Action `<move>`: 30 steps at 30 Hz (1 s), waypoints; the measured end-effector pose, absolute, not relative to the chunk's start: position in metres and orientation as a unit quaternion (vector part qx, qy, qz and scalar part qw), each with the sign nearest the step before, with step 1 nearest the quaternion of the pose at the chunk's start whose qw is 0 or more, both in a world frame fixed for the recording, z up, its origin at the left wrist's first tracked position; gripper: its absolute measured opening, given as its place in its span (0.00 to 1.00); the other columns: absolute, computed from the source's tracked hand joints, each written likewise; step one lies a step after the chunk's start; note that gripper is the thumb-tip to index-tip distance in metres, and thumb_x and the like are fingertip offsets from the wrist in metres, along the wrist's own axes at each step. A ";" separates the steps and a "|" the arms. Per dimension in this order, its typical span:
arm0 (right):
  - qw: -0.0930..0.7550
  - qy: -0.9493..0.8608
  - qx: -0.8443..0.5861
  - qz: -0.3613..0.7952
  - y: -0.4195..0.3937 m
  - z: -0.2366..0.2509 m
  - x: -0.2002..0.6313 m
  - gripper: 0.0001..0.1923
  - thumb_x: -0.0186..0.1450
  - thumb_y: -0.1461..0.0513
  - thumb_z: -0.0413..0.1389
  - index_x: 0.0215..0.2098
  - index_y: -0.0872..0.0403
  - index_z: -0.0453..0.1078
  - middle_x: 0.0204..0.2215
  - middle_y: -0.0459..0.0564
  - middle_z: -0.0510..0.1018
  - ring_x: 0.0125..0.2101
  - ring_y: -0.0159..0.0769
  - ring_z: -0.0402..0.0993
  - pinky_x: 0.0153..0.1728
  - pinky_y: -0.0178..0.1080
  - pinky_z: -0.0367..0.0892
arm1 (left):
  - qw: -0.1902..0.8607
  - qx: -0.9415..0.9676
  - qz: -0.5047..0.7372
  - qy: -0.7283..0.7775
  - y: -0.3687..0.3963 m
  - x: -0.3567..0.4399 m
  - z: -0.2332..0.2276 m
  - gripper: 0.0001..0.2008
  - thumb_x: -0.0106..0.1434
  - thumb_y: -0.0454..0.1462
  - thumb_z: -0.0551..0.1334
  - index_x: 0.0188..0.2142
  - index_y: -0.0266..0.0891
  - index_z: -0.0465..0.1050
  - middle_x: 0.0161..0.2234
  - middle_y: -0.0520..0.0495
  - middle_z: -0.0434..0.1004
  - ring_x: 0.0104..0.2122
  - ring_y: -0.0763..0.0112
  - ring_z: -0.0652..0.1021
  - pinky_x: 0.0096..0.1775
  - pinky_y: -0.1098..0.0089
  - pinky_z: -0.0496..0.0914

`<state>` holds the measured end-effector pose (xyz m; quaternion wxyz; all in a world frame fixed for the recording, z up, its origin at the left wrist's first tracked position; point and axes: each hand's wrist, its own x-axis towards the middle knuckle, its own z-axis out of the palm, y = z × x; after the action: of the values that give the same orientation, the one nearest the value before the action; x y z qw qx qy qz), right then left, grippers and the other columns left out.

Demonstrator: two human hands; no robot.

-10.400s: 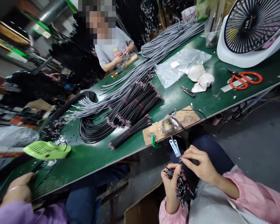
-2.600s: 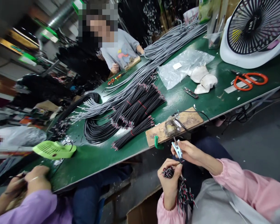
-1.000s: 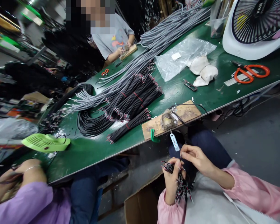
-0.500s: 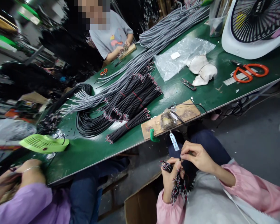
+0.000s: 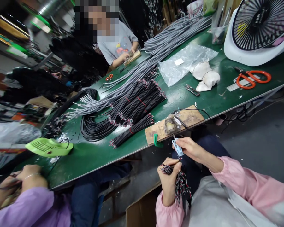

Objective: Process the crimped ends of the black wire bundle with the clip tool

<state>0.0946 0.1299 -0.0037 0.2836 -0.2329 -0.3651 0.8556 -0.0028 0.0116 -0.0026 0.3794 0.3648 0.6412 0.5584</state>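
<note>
Green surface (image 5: 90, 157) is carrying cables (image 5: 134, 105); past its near edge, left fingers (image 5: 171, 161) are gripping a wire bundle (image 5: 182, 186) snugly, right fingers (image 5: 182, 142) pinching a blue clip (image 5: 178, 149) by one wire end (image 5: 180, 158): likely clipping, next needing steady alignment.

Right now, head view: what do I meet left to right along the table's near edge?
Lime-green slotted device, front black cable bundle, left hand gripping wires, right hand pinching blue clip, large orange-handled scissors.
</note>
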 end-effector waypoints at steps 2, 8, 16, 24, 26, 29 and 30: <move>0.283 -0.339 -0.221 0.870 0.129 -0.006 0.095 0.21 0.56 0.48 0.60 0.25 0.60 0.72 0.19 0.45 0.69 0.20 0.26 0.60 0.23 0.32 0.52 | 0.384 0.365 0.555 0.641 0.016 -0.001 -0.001 0.02 0.54 0.35 0.66 0.28 0.37 0.76 0.23 0.52 0.71 0.22 0.75 0.71 0.28 0.71 0.65; 0.264 -0.276 -0.174 0.907 0.125 -0.013 0.098 0.22 0.58 0.48 0.57 0.28 0.61 0.73 0.22 0.48 0.72 0.23 0.28 0.64 0.24 0.32 0.55 | 0.419 0.349 0.542 0.640 0.021 0.001 0.000 0.05 0.56 0.36 0.64 0.26 0.36 0.75 0.19 0.53 0.67 0.19 0.76 0.68 0.25 0.72 0.62; 0.283 -0.325 -0.230 0.873 0.122 -0.041 0.119 0.20 0.61 0.50 0.56 0.31 0.60 0.74 0.23 0.48 0.72 0.23 0.28 0.62 0.24 0.32 0.55 | 0.411 0.356 0.527 0.653 0.016 0.003 0.009 0.08 0.54 0.37 0.65 0.23 0.36 0.75 0.20 0.51 0.70 0.21 0.74 0.70 0.28 0.71 0.64; 0.273 -0.645 -0.245 0.670 0.111 -0.014 0.139 0.09 0.59 0.58 0.59 0.29 0.57 0.76 0.26 0.49 0.74 0.30 0.34 0.67 0.32 0.36 0.61 | 0.552 0.190 0.486 0.650 0.006 0.019 -0.006 0.16 0.51 0.46 0.66 0.23 0.34 0.69 0.14 0.54 0.67 0.11 0.78 0.64 0.16 0.74 0.58; 0.271 -0.693 -0.218 0.631 0.109 -0.002 0.138 0.07 0.59 0.59 0.60 0.30 0.56 0.76 0.27 0.50 0.76 0.33 0.36 0.68 0.35 0.38 0.62 | 0.544 0.225 0.484 0.647 0.010 0.022 -0.007 0.14 0.50 0.43 0.67 0.24 0.34 0.70 0.16 0.54 0.67 0.14 0.77 0.66 0.18 0.74 0.60; 0.272 -0.723 -0.222 0.595 0.108 0.006 0.137 0.05 0.59 0.61 0.60 0.28 0.55 0.75 0.27 0.50 0.76 0.32 0.37 0.68 0.35 0.38 0.62 | 0.523 0.278 0.488 0.641 0.016 0.025 -0.007 0.12 0.49 0.39 0.68 0.23 0.34 0.69 0.19 0.54 0.66 0.19 0.76 0.67 0.23 0.74 0.62; 0.277 -0.723 -0.232 0.589 0.108 0.006 0.137 0.05 0.59 0.62 0.59 0.27 0.56 0.74 0.26 0.50 0.75 0.31 0.37 0.67 0.34 0.38 0.62 | 0.518 0.286 0.491 0.640 0.017 0.026 -0.008 0.11 0.48 0.38 0.68 0.23 0.34 0.68 0.19 0.54 0.66 0.21 0.76 0.68 0.24 0.73 0.63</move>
<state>0.1368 0.1081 0.0061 0.2765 -0.2324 -0.7226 0.5895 0.0259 0.0167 -0.0080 0.5177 0.2856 0.6401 0.4906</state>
